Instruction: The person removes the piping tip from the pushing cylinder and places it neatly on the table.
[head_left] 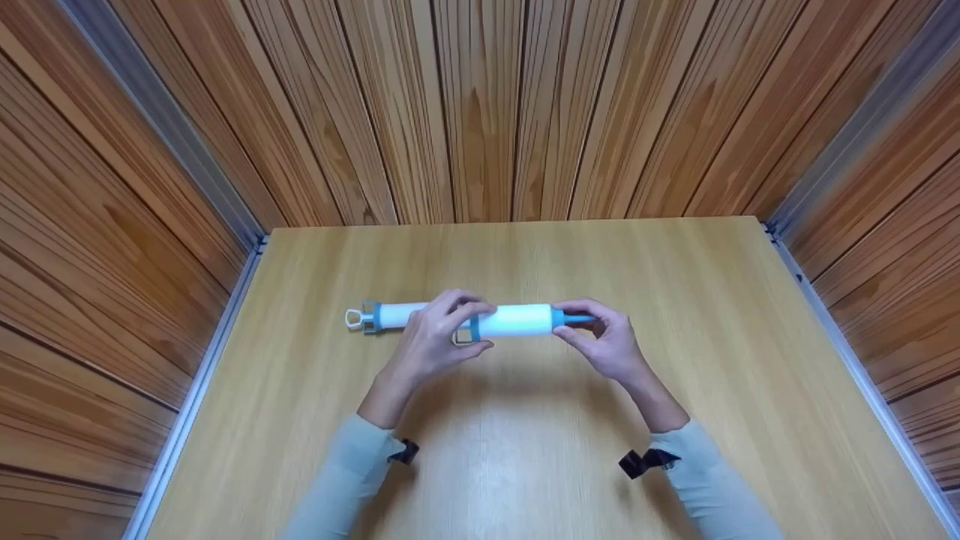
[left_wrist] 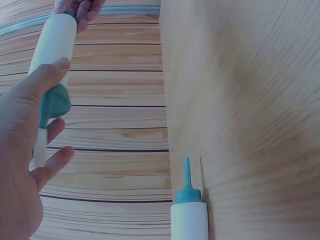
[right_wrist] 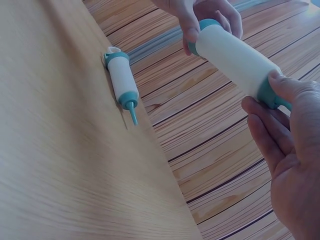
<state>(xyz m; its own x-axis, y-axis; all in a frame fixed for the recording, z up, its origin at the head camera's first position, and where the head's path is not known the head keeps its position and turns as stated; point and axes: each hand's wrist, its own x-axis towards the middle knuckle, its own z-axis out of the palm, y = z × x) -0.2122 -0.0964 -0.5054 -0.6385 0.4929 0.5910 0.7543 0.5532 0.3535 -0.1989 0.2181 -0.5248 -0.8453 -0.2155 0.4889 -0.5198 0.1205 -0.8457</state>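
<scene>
An icing syringe (head_left: 517,320) with a white barrel, teal end caps and a thin teal nozzle is held above the table, roughly level. My left hand (head_left: 435,330) grips the teal cap at its handle end between thumb and fingers. At the nozzle end, the thumb and fingers of my right hand (head_left: 606,341) pinch the other teal cap; the nozzle points into that palm. A second icing syringe (right_wrist: 122,77) of the same kind lies on the table, partly behind my left hand in the head view. In the left wrist view, its nozzle end (left_wrist: 189,197) shows.
The wooden table (head_left: 510,465) has wood-plank walls (head_left: 480,112) at its back and both sides. Metal rails (head_left: 202,367) run along its left and right edges. A black clip-like piece (head_left: 649,461) sits at each sleeve cuff.
</scene>
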